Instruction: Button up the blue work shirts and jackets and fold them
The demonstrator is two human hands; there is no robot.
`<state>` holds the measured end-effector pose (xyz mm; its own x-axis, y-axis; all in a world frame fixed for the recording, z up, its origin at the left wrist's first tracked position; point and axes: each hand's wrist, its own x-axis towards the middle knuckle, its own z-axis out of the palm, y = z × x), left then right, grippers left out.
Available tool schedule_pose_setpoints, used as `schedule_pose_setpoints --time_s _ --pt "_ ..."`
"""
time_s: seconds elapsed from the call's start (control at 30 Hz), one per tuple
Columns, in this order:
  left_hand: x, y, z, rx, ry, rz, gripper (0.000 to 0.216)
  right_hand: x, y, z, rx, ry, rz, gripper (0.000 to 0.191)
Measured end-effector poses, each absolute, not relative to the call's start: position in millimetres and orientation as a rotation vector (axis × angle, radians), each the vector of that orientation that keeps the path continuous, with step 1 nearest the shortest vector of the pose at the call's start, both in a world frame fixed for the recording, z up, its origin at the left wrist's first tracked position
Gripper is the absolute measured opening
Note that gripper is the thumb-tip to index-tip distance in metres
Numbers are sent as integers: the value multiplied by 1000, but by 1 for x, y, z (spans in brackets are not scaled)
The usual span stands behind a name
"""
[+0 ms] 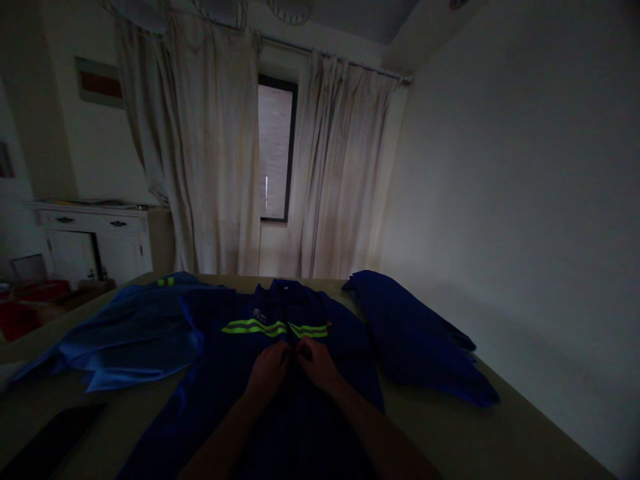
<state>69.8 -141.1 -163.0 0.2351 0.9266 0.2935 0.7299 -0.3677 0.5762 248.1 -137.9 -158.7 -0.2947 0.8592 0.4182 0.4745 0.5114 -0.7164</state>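
Observation:
A dark blue work jacket (230, 373) lies spread on the table, collar away from me, with yellow-green reflective bands across its chest. My left hand (273, 363) and my right hand (314, 359) meet at its front opening, just below the bands. Both hands have bent fingers pinched on the jacket's front edges. The fingertips are dark, so any button or fastener between them cannot be made out.
A lighter blue garment (145, 333) lies to the left, and dark blue folded clothing (415, 333) to the right. A dark flat object (55, 440) rests on the table (505, 447) at front left. Beyond stand a white cabinet (120, 243) and curtains (215, 147).

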Motion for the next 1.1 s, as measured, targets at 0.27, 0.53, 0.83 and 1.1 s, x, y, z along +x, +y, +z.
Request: schedule_pose_setpoints --time_s 0.27,0.53,0.83,1.1 --pt "69 -133 -163 2139 1501 852 35 244 -143 -160 -1178 -1971 492 11" --pt "71 -132 -165 2146 1547 766 27 241 -141 -164 -1351 -1987 362 11" --pt "80 -141 -161 2198 1706 687 24 237 -150 -151 -1467 -2035 283 10" --pt "82 -143 -155 2163 1746 682 26 241 -149 -153 -1233 -2034 275 13"
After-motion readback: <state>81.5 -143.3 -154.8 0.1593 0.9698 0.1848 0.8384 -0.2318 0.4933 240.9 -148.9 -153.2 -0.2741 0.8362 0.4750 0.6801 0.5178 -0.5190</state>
